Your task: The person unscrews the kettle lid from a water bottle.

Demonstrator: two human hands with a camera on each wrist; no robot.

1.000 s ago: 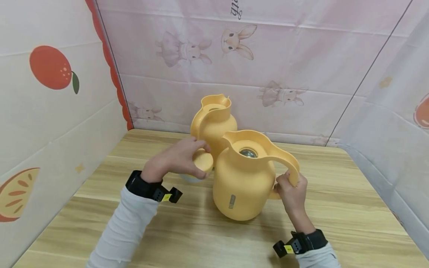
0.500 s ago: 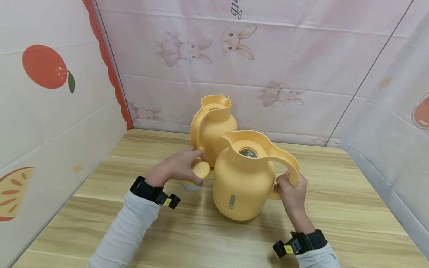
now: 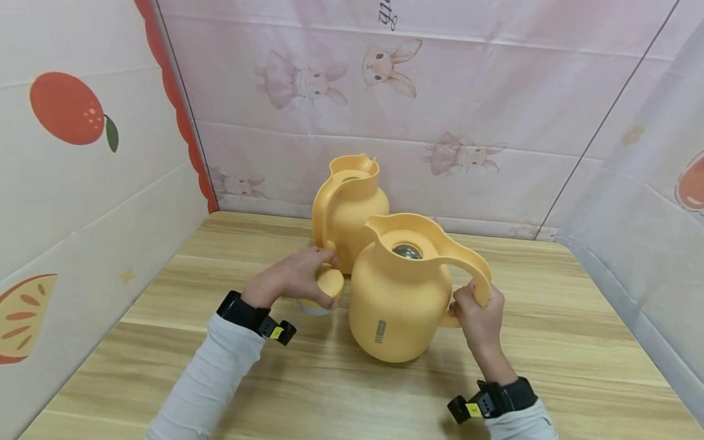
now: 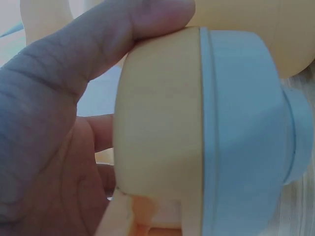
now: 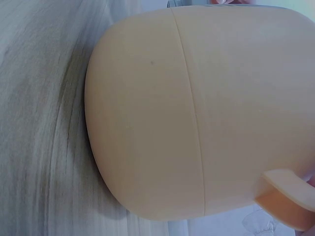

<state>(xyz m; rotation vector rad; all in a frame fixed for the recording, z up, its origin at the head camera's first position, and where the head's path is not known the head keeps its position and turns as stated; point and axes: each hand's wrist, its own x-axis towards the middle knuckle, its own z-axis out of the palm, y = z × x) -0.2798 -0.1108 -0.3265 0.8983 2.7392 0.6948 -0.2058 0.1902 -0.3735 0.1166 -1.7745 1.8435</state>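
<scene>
A yellow thermos jug [image 3: 398, 299] stands in front with its round mouth uncovered. My right hand [image 3: 481, 315] grips its handle from the right; in the right wrist view the jug's body [image 5: 162, 108] sits on the wood surface. To the left of that jug, my left hand [image 3: 294, 278] holds a yellow stopper lid [image 3: 331, 282] between thumb and fingers. The left wrist view shows the lid's white lower part [image 4: 241, 123] with a narrower plug at its end. Behind them stands a second yellow thermos jug [image 3: 354, 214], partly covered by the front one.
Everything is on a light wood-grain table [image 3: 275, 379]. A pink cloth backdrop [image 3: 341, 134] with printed rabbits rises behind the jugs. White printed sheets line the left side [image 3: 137, 183] and the right side [image 3: 643, 214].
My left hand has come down and slightly nearer to me with the lid, away from the rear jug. The right hand and front jug have not visibly moved.
</scene>
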